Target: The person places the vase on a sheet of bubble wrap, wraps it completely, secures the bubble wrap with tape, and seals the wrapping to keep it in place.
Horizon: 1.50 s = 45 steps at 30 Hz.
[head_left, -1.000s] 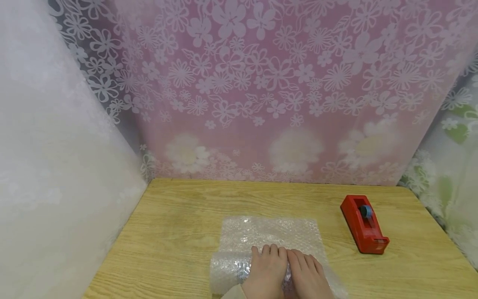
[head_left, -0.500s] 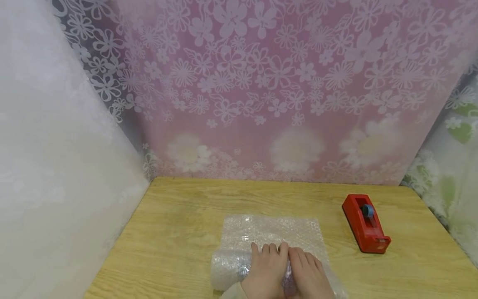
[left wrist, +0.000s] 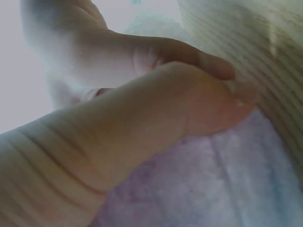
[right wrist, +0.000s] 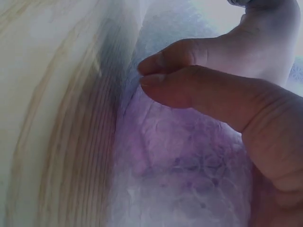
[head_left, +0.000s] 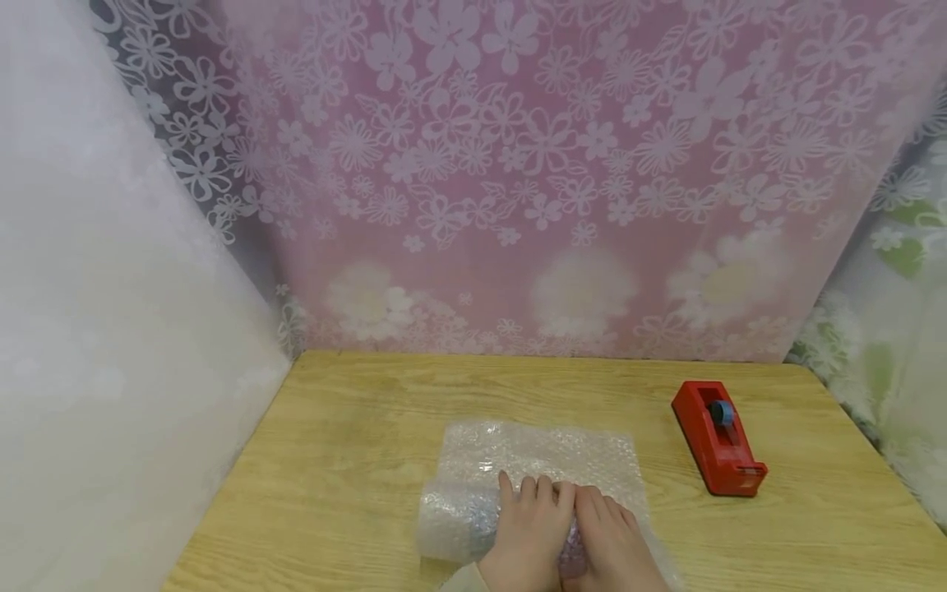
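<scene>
My left hand [head_left: 527, 534] and right hand [head_left: 616, 538], side by side, curl round the bubble-wrap roll [head_left: 455, 522] on the wooden surface [head_left: 333, 460]. A red tape dispenser [head_left: 703, 432] stands to their right.

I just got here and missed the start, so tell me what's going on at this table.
A person's left grip and right grip are side by side on a roll of bubble wrap. Something purplish shows through the wrap; what it is can't be made out. Beyond the roll, a loose stretch of bubble wrap lies flat on the wooden table, not yet rolled. Off to the right stands a red tape dispenser, with neither grip touching it.
</scene>
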Each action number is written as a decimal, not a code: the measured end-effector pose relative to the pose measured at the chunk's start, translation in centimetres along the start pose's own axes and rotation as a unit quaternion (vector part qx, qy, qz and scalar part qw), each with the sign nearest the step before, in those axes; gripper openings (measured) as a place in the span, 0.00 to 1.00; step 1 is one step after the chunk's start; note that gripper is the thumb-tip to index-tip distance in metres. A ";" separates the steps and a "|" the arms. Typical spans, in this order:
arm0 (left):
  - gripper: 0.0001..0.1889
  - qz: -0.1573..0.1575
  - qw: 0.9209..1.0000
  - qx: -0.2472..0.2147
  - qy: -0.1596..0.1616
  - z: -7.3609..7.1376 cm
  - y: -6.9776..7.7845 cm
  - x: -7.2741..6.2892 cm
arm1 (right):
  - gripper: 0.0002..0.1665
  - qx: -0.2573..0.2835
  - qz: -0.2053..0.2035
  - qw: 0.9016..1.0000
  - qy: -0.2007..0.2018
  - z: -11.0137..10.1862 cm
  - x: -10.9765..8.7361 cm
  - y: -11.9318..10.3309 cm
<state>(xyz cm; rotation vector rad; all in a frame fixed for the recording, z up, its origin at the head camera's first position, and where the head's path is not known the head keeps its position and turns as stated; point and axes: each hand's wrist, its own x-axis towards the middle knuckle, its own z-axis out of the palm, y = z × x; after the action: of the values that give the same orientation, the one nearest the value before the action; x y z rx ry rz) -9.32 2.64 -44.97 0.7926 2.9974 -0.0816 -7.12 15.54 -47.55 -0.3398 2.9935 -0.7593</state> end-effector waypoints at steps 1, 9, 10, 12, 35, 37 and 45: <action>0.48 -0.002 1.000 0.001 -0.003 0.0 0.0 0.0 | 0.55 0.004 0.004 1.000 -0.005 0.0 0.1 0.0; 0.51 -0.010 0.999 0.010 -0.034 0.1 0.2 0.4 | 0.59 0.036 0.037 0.997 -0.050 -0.4 0.5 0.3; 0.51 -0.009 0.999 0.008 -0.033 0.2 0.1 0.5 | 0.59 0.036 0.035 0.997 -0.050 -0.5 0.5 0.3; 0.51 -0.007 0.999 0.005 -0.031 0.2 0.1 0.5 | 0.58 0.039 0.030 0.998 -0.049 -0.6 0.5 0.4; 0.51 0.009 1.000 0.000 -0.025 0.3 -0.5 0.5 | 0.58 0.049 0.000 0.995 -0.085 -1.3 1.1 0.9; 0.52 0.014 1.000 -0.002 -0.021 0.2 -0.5 0.4 | 0.58 0.050 0.003 0.995 -0.088 -1.3 1.1 0.8; 0.50 0.031 0.999 -0.019 -0.030 0.2 -0.8 0.1 | 0.60 0.040 -0.030 0.995 -0.091 -1.6 0.7 1.0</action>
<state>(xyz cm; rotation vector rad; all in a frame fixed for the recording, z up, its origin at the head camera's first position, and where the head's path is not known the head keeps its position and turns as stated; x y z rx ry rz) -9.77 1.96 -45.17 0.8610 2.9070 -0.0448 -8.09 16.99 -46.60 -0.4710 2.7858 -0.8046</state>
